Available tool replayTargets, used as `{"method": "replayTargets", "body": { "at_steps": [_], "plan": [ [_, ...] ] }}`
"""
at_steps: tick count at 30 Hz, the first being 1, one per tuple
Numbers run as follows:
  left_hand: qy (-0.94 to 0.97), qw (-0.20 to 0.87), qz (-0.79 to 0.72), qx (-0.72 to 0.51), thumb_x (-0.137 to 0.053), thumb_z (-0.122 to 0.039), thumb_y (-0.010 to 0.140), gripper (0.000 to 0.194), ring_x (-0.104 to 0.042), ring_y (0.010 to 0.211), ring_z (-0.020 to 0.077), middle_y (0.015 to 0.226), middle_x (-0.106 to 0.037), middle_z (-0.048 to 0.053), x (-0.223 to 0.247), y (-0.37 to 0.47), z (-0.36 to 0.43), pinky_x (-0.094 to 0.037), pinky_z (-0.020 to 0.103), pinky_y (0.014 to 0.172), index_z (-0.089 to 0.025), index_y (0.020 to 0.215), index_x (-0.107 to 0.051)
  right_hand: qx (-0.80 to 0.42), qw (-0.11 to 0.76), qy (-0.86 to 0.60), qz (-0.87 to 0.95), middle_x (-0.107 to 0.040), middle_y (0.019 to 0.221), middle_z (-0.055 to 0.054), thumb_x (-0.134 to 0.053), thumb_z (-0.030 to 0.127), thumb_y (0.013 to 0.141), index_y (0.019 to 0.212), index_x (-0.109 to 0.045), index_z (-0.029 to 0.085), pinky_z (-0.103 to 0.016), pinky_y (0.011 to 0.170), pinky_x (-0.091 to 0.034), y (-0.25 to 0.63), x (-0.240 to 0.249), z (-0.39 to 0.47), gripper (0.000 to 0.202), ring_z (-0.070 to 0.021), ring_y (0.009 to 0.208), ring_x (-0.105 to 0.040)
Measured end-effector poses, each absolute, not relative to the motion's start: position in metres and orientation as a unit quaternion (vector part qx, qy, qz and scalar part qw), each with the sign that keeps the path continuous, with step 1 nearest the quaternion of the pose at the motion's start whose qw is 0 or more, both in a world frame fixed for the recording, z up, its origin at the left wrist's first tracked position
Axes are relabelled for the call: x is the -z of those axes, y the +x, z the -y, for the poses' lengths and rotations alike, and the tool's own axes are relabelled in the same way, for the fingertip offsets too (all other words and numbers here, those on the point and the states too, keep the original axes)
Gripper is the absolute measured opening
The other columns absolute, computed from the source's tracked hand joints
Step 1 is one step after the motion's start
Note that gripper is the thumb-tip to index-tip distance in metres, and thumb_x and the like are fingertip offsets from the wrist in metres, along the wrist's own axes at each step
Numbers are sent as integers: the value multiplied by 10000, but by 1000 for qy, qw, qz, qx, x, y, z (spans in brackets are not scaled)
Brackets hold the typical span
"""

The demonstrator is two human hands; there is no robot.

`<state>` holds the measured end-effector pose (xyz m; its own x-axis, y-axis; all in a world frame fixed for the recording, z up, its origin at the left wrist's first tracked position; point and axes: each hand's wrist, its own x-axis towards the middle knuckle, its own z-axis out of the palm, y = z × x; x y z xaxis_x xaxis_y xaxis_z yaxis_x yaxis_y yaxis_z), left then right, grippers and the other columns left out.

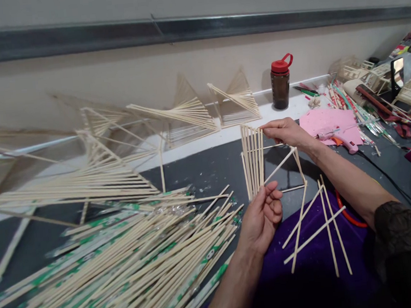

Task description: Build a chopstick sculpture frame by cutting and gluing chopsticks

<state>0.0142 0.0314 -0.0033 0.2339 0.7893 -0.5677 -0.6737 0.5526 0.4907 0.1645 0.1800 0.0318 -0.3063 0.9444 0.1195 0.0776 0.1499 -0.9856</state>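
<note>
A small open frame of wooden chopsticks (254,161) stands in front of me, several sticks fanned side by side across its near-left face. At its lower end my left hand (263,211) is closed, thumb and fingers pinching the bottom of the rightmost chopstick. My right hand (285,131) pinches that stick's top end from the right. Slanting sticks (281,164) form the frame's right side, behind and below my right forearm. Loose chopsticks (315,230) lie on the purple cloth (292,285) over my lap. Whether the held stick is fixed to the frame cannot be seen.
Many chopsticks (156,254), some in green-printed wrappers, cover the table at left. Twisted stick models (183,112) stand along the wall. A red-lidded bottle (280,85), pink sheet (327,122) and pink glue gun (346,141) with a cord are at right, beside clutter.
</note>
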Motion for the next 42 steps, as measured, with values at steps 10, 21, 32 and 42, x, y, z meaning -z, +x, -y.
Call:
{"method": "replayTargets", "body": {
  "at_steps": [10, 21, 32, 42],
  "plan": [
    [85, 792, -375, -473, -472, -249, 957, 253, -487, 387, 57, 629, -629, 19, 10, 14, -31, -358, 143, 321, -98, 897, -666, -490, 423, -403, 647, -531, 593, 46, -639, 273, 762, 909, -738, 114, -187, 445, -314, 168, -31, -182, 238, -39, 489, -404],
    [88, 806, -359, -463, -404, -263, 973, 333, -512, 404, 75, 652, -649, 45, 10, 14, -31, -351, 167, 331, -90, 907, -681, -476, 432, -411, 647, -517, 565, 43, -668, 259, 735, 914, -752, 101, -194, 438, -298, 168, -30, -182, 253, -43, 471, -395],
    [98, 810, -352, -459, -369, -269, 982, 374, -529, 410, 84, 645, -653, 47, 11, 13, -31, -361, 172, 334, -96, 899, -690, -487, 445, -407, 633, -544, 587, 34, -694, 275, 717, 908, -753, 103, -204, 452, -315, 168, -31, -180, 264, -44, 472, -396],
    [105, 819, -348, -444, -435, -275, 948, 326, -524, 404, 82, 612, -638, 39, 9, 13, -31, -353, 168, 343, -93, 853, -688, -460, 463, -418, 631, -572, 592, 22, -709, 301, 699, 876, -765, 125, -192, 426, -294, 167, -32, -176, 255, -48, 479, -404]
  ]
}}
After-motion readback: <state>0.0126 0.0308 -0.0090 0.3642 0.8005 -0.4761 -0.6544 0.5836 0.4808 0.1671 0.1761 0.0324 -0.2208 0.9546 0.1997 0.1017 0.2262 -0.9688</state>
